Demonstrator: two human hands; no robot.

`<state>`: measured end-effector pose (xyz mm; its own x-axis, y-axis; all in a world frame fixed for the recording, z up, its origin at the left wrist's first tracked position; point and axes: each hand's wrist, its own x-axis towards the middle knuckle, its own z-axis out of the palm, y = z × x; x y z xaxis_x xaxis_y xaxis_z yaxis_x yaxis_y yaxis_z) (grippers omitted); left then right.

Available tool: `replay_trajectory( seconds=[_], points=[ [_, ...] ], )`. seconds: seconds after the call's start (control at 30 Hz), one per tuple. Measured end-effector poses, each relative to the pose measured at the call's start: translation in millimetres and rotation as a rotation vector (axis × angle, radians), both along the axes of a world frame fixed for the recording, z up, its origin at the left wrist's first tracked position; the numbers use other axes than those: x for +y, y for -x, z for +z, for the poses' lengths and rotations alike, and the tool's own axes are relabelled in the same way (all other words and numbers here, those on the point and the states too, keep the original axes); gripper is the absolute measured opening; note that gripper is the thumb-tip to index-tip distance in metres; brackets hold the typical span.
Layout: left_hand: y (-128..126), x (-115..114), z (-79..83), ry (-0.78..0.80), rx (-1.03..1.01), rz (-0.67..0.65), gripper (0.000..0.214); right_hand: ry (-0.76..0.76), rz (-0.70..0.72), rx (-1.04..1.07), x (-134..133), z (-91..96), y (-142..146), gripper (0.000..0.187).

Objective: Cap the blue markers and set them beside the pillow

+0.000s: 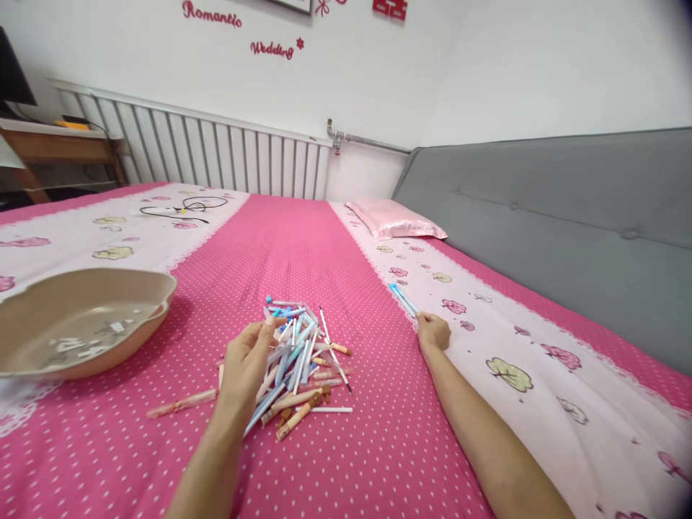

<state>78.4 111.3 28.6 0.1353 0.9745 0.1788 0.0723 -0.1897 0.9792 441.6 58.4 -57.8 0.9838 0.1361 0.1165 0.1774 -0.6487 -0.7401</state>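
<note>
A heap of pens and pen parts (300, 360) in blue, white and brown lies on the pink dotted bedsheet (303, 245). My left hand (246, 364) hovers over the heap's left side, fingers curled with the tips pinched together near a pen part; what it holds is too small to name. My right hand (432, 333) rests farther right on the sheet, fingers closed around the end of a light blue pen (403, 299) that points away from me.
A beige shallow basin (81, 321) with small bits inside sits at the left. A loose pink pen tube (181, 404) lies near my left forearm. A pink pillow (394, 218), grey headboard (540, 209), black cable (184, 207) and radiator (205, 151) are beyond.
</note>
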Motion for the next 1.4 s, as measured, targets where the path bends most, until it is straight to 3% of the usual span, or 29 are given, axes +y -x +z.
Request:
replay_trajectory(
  seconds=[0.4,0.9,1.2,1.4],
  points=[
    [-1,-2,3.4,0.019,-0.004,-0.001,0.054,-0.002,0.039,-0.035,-3,2.8,4,0.035],
    [1,-1,4.6,-0.001,-0.025,0.01,0.051,-0.094,-0.031,-0.09,1,-2.9,2,0.034],
    [26,9,8.0,-0.042,-0.122,0.231,0.047,-0.242,-0.056,-0.165,-10,-4.0,12,0.035],
    [45,16,3.0,-0.076,0.143,0.421,0.045,-0.246,0.05,-0.175,-13,6.9,47,0.04]
  ],
)
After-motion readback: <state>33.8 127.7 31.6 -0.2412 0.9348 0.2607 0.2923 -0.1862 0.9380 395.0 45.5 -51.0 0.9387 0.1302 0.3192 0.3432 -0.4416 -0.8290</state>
